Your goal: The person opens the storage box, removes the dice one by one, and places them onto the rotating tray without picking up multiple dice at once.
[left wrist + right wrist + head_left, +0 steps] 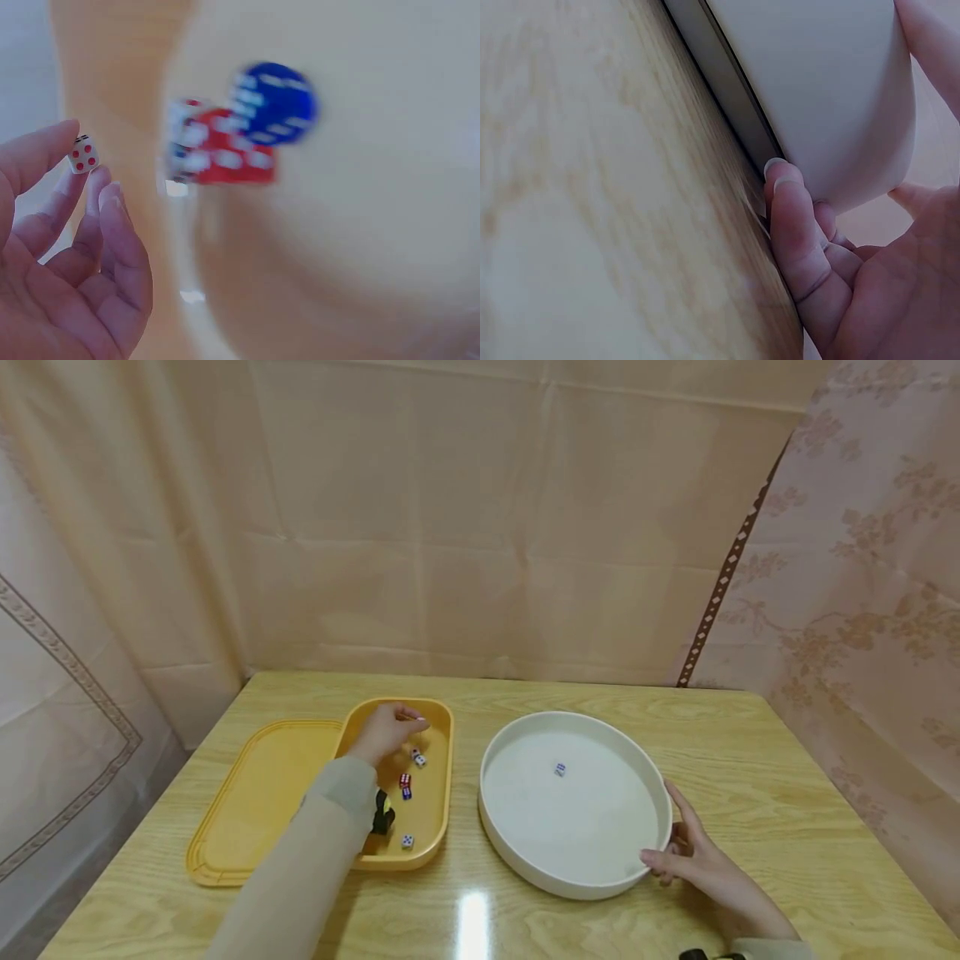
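Left hand [384,733]: clamped in a thumb-and-finger pinch on one small cube, to the left of the white tray [585,831].
Pinched die [83,155]: white, red pips in sight; left of the white tray, about level with its far rim; exact height hard to tell.
Key relation: white tray lying rightward of the pinch, by judgement a sideways line across two rims; left hand the one with the cube, no long axis to align.
Yellow tray [430,814]: just left of the white tray, apart from it, long axis running near to far.
Red die [405,779] and blue die [407,793]: together, left of the white tray, inside the yellow one.
Lone die [560,769]: inside the white tray, slightly beyond its middle.
Right hand [697,853]: clamped on the white tray's near right side, thumb over the rim, fingers outside.
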`<action>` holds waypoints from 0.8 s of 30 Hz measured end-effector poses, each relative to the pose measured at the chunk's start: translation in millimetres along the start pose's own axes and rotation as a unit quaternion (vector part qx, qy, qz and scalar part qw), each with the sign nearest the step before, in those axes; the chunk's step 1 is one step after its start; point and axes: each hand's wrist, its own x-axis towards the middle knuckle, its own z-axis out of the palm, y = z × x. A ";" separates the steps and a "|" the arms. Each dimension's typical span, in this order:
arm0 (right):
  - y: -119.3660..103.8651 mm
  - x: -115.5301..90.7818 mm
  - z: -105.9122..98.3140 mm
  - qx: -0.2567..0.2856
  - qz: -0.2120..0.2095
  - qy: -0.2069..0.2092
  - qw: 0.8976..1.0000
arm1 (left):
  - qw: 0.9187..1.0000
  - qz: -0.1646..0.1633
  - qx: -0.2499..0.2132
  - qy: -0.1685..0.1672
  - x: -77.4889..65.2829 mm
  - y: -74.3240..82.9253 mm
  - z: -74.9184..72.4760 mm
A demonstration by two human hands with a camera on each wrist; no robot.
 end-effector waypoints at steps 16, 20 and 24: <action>-0.2 -1.1 0.6 -0.006 -0.012 0.003 1.000 | 0.999 0.025 -0.026 -0.013 -4.5 38.4 -7.7; -0.3 -1.2 0.2 -0.003 -0.009 0.000 1.000 | 0.999 0.033 -0.039 -0.011 -6.5 44.9 -6.4; -0.2 -1.6 0.1 -0.001 -0.012 -0.005 1.000 | 0.997 0.044 -0.063 -0.010 -9.5 53.3 -4.7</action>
